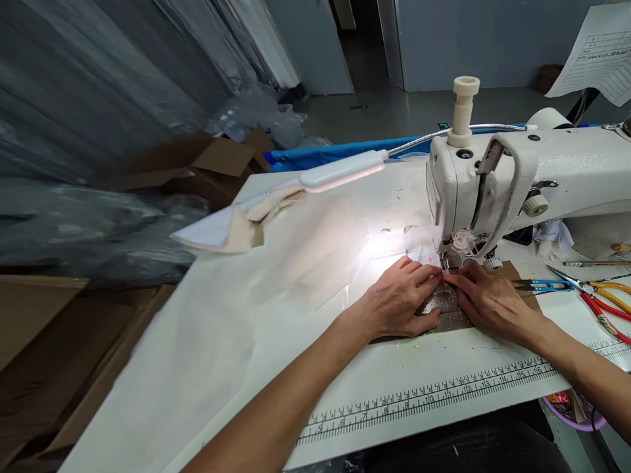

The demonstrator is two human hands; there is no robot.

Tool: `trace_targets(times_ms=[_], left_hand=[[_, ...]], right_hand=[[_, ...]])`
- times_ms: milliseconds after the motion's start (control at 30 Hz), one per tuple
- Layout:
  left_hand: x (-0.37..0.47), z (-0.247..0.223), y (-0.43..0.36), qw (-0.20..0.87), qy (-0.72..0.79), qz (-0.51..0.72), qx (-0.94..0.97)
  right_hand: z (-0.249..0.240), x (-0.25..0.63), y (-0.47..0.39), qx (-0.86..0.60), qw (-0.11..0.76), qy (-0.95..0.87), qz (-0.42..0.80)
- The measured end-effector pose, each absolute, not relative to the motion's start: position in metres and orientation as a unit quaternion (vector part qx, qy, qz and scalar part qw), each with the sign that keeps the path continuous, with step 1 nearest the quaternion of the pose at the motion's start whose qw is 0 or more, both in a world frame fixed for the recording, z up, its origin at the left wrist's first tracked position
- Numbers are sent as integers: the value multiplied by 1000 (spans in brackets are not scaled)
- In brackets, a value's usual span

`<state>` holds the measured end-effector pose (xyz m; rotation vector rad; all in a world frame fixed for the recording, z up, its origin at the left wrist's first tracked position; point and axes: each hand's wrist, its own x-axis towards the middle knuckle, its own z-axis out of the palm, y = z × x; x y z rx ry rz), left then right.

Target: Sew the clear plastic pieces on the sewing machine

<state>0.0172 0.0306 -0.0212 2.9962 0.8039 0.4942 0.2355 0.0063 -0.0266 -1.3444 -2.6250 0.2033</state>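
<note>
A white sewing machine (pixel 456 184) stands at the right, its needle area low over the white table (pixel 296 289). Just in front of the presser foot my left hand (pixel 407 295) presses on a small light fabric piece, its fingers together and thumb tucked toward the right. My right hand (pixel 488 299) pinches at the edge of that piece beside the foot, fingertips close to those of my left hand. What lies between the fingertips is too small to make out. Below both hands shows a shiny brown-grey plate (pixel 446 318).
Scissors with orange handles (pixel 608 287), red-handled snips (pixel 599 312) and blue snips (pixel 549 285) lie at the right. A lamp (pixel 340 172) reaches over the table. Beige cloth (pixel 239 230) rests at the far left corner. A ruler strip (pixel 424 399) follows the front edge.
</note>
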Motion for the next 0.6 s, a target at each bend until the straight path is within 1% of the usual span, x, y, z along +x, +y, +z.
trace_targets(times_ms=[300, 433, 600], left_hand=[[18, -24, 35, -16, 276, 139, 951], [18, -24, 37, -26, 280, 131, 951], [19, -21, 39, -54, 290, 136, 946]], right_hand=[[-28, 235, 10, -447, 81, -888, 71], [-27, 239, 13, -435, 119, -885, 113], [-13, 250, 19, -448, 161, -861, 179]])
